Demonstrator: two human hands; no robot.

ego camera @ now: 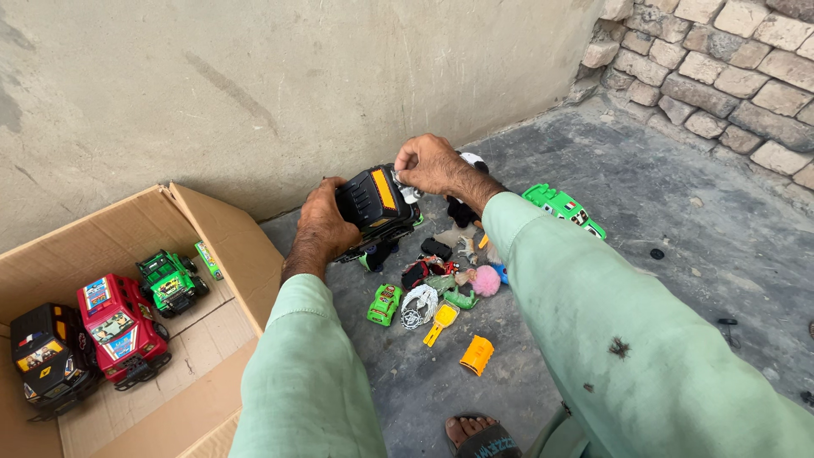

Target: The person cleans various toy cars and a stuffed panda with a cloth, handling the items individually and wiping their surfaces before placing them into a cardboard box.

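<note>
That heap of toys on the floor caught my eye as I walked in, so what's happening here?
A person in pale green sleeves holds a black toy truck with an orange panel in both hands, left hand under it, right hand at its top. It is over a scatter of small toys on the concrete floor. Beside them an open cardboard box holds a black, a red and a green toy truck.

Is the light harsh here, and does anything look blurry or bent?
Head view: soft, even daylight, with no hard shadows or glare. The black toy truck held between the left hand and right hand is sharp, as is the cardboard box. The sleeves loom large, stretched by the wide lens.
</note>
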